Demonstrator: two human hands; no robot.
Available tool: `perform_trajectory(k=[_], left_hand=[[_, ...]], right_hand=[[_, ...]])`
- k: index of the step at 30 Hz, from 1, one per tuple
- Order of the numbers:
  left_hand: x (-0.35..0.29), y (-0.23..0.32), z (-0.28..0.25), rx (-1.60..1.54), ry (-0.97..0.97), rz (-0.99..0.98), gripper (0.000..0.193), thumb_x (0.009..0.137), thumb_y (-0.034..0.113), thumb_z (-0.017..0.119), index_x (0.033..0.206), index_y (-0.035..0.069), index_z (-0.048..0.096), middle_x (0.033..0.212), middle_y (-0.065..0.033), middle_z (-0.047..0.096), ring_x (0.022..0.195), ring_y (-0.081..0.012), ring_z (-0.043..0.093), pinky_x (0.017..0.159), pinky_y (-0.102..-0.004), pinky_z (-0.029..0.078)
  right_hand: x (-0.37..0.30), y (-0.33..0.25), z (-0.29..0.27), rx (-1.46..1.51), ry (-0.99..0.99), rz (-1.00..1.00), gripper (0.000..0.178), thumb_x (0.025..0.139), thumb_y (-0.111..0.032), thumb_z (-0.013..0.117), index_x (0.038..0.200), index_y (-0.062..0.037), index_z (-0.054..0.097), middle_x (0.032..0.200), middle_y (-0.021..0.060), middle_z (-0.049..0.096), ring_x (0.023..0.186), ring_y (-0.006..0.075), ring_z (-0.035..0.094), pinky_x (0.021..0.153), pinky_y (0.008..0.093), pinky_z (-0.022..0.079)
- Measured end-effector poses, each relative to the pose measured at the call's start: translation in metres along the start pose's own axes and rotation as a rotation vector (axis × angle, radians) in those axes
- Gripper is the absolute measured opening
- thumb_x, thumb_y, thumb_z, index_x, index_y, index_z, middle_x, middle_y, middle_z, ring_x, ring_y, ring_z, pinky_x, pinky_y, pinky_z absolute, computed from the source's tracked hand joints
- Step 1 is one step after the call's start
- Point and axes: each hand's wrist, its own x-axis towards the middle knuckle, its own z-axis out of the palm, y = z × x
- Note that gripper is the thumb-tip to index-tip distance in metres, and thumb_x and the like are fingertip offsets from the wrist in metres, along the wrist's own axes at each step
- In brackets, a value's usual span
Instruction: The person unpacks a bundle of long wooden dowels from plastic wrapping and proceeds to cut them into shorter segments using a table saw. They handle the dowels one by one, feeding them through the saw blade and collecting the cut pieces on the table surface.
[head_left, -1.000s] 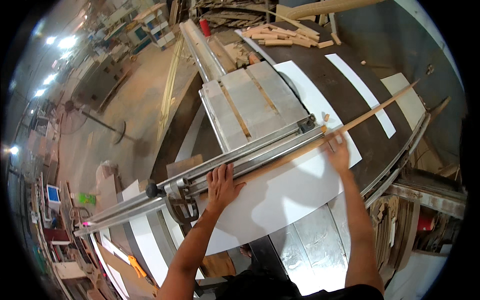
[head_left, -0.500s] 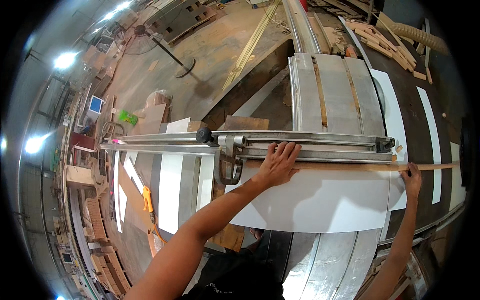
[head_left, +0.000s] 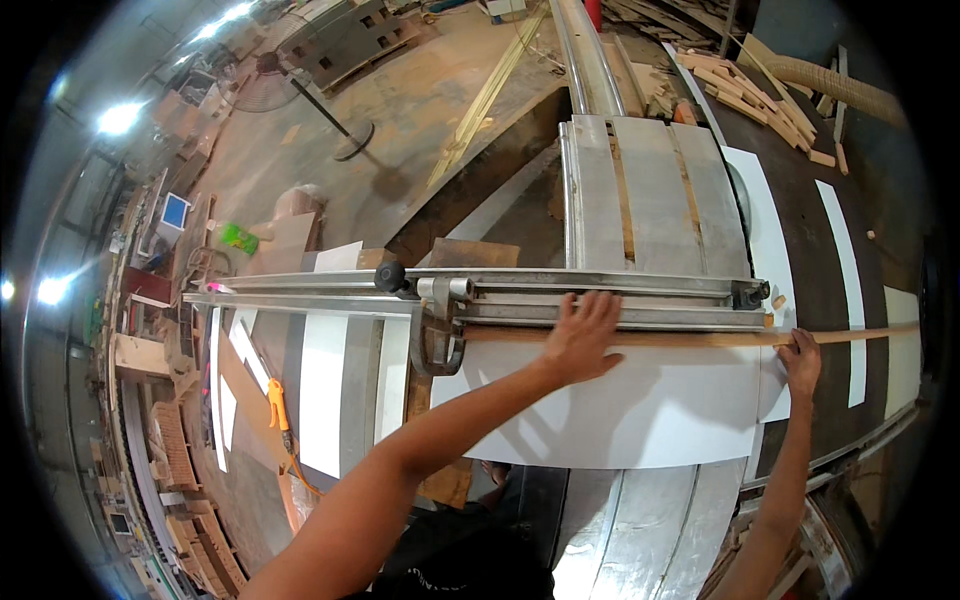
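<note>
Wood strip point(head_left: 700, 340) lies alongside the fence point(head_left: 680, 287), over the white panel point(head_left: 640, 410), presumably to keep it straight. Left hand point(head_left: 585, 338) is splayed across strip and fence, wrapped round neither; right hand point(head_left: 802, 362) has fingers bent at the strip's near edge, can't tell if pinching or just pressing. Strip's right end overruns the fence above dark counter point(head_left: 805, 230), so room looks better that way; clamp point(head_left: 440, 290) bounds the left.

Wood strip point(head_left: 700, 340) along the near side of the fence point(head_left: 690, 288)
Sheet point(head_left: 620, 420) on the near side, saw table point(head_left: 652, 195) behind the fence, air gun point(head_left: 277, 402) off left, offcut pile point(head_left: 745, 98) way back right.
</note>
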Motion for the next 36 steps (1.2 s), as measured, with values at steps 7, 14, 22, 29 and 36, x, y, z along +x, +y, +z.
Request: perform_trajectory(k=[7,14,22,29,36], left_hand=[[0.089,0.1,0.057,0.055,0.148,0.078,0.09,0.073,0.069,0.067,0.132,0.002,0.054,0.121,-0.0109,0.054,0.112,-0.0258,0.049,0.092,-0.0485,0.037],[0.098,0.108,0.043,0.082,0.305,0.174,0.084,0.073,0.064,0.07,0.123,-0.002,0.059,0.102,-0.0079,0.056,0.094,-0.0222,0.051,0.08,-0.0386,0.038],[0.098,0.103,0.04,0.057,0.341,0.188,0.08,0.074,0.057,0.074,0.122,-0.004,0.058,0.104,-0.0103,0.056,0.094,-0.0235,0.052,0.081,-0.0379,0.038],[0.099,0.105,0.038,0.08,0.292,0.17,0.081,0.072,0.059,0.074,0.121,-0.003,0.058,0.106,-0.01,0.058,0.096,-0.0234,0.053,0.084,-0.0386,0.038],[0.096,0.099,0.039,0.091,0.252,0.125,0.08,0.072,0.059,0.074,0.122,-0.003,0.057,0.105,-0.0094,0.057,0.096,-0.0229,0.053,0.084,-0.0394,0.038]], right_hand=[[0.002,0.01,0.006,-0.008,0.08,-0.128,0.046,0.069,-0.014,0.08,0.108,0.0058,0.067,0.111,0.0183,0.067,0.097,0.0304,0.066,0.089,0.037,0.052],[-0.002,-0.017,-0.015,-0.115,0.028,-0.015,0.053,0.068,-0.026,0.084,0.113,-0.0024,0.071,0.126,0.0155,0.064,0.116,0.0311,0.06,0.098,0.0401,0.049],[0.049,-0.042,-0.049,-0.012,-0.152,0.211,0.047,0.071,-0.027,0.081,0.112,-0.0049,0.073,0.099,0.0174,0.072,0.087,0.0307,0.069,0.082,0.0392,0.054],[0.084,-0.05,-0.01,0.052,-0.241,0.045,0.026,0.074,-0.02,0.077,0.096,-0.0074,0.076,0.083,0.0163,0.07,0.073,0.0305,0.067,0.073,0.0378,0.054],[0.102,-0.032,-0.057,0.525,0.578,0.402,0.064,0.087,-0.02,0.071,0.143,-0.0027,0.046,0.13,0.018,0.06,0.12,0.0265,0.057,0.096,0.0398,0.049]])
